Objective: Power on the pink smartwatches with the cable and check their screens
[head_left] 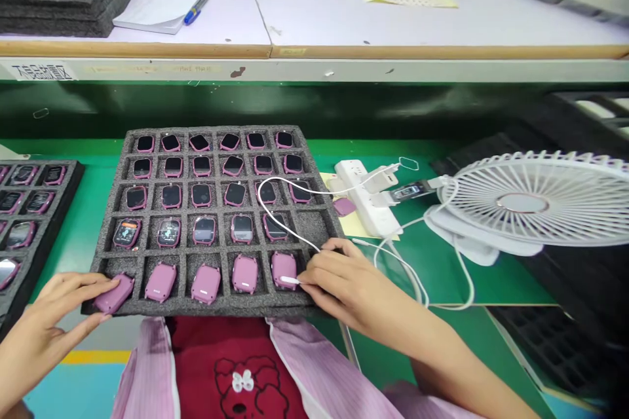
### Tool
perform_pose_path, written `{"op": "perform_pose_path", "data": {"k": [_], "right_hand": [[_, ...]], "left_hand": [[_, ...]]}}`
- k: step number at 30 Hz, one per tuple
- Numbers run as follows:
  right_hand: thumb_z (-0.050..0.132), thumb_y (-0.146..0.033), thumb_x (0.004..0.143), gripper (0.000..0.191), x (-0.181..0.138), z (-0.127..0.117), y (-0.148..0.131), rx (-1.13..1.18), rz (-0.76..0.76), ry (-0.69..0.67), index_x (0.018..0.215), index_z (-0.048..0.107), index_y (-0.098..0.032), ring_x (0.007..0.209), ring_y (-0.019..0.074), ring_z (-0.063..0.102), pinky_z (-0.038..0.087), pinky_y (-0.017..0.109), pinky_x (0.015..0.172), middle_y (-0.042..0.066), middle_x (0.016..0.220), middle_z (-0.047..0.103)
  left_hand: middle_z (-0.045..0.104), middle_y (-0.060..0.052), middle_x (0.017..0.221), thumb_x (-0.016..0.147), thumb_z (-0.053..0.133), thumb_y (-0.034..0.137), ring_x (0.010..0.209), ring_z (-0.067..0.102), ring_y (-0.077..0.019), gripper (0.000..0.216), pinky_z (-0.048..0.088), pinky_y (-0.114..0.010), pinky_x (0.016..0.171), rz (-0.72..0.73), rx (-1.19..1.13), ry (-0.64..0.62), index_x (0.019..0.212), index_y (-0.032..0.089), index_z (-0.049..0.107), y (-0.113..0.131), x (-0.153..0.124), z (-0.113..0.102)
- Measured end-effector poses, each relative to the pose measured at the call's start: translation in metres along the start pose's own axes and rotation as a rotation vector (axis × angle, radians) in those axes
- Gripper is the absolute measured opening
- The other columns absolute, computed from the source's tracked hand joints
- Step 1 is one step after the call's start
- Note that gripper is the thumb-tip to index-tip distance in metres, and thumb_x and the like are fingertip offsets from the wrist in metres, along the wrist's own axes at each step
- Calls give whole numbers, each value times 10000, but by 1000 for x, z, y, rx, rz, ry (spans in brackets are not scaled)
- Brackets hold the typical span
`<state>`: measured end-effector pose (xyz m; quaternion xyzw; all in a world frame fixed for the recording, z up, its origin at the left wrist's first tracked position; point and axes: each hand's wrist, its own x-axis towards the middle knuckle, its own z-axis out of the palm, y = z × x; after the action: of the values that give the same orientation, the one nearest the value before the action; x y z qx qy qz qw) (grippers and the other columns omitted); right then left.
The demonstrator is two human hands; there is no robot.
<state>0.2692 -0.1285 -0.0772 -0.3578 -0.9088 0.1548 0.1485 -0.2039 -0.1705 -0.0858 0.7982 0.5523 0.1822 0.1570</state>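
A black foam tray (191, 308) holds several rows of smartwatch bodies with purple cases. In its front row they lie back side up; the rows behind show dark screens, some lit. My left hand (54, 317) has its thumb and index finger around the tilted smartwatch (115, 293) at the front left corner. My right hand (339, 281) pinches the white end of a charging cable (289, 280), which lies against the back of the front row's rightmost watch (284, 264). From that hand the white cord loops over the tray toward the power strip.
A white power strip (366, 200) with adapters and a small USB meter (410, 191) lies right of the tray. Beyond it is a white fan (525, 200) with loose cords. Another watch tray (59, 200) sits at left. A shelf (314, 26) runs behind, bearing a notepad (157, 11) and pen (197, 8).
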Motion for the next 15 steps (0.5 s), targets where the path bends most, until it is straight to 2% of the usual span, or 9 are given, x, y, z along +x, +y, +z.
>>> {"op": "perform_pose_path", "data": {"k": [4,6,8,11,15], "right_hand": [[464,-146,1018,200,4,-9,7,90,34,55,1078,648,-196,730,151,616,400,382,896,13,829,702],[433,-174,1029,236,8,-13,12,208,100,4,1010,664,-218,740,160,624,419,365,843,14,816,710],[399,-198,1039,293,11,-15,17,264,182,-75,942,674,-227,754,171,628,421,358,805,21,813,708],[374,-202,1046,326,13,-12,20,167,240,-137,977,692,-221,791,184,625,386,381,835,39,854,687],[362,-198,1058,344,13,-7,19,14,217,-130,1006,701,-213,838,192,607,328,387,857,56,905,655]], "left_hand": [[743,-2,1191,859,673,553,1081,696,-288,332,647,-334,739,-42,4,12,1160,431,741,5,3,-1],[760,8,1158,859,661,542,1055,702,-302,308,646,-406,803,-33,-10,36,1146,462,740,8,7,0],[783,18,1087,870,635,501,999,708,-310,293,635,-444,801,-12,-44,65,1147,503,728,10,14,1],[789,19,1053,890,600,441,974,702,-303,274,614,-460,815,-32,-85,98,1121,502,735,10,25,4],[779,7,1038,909,579,457,982,689,-282,231,599,-432,826,-107,-108,81,1051,412,756,7,31,9]]}}
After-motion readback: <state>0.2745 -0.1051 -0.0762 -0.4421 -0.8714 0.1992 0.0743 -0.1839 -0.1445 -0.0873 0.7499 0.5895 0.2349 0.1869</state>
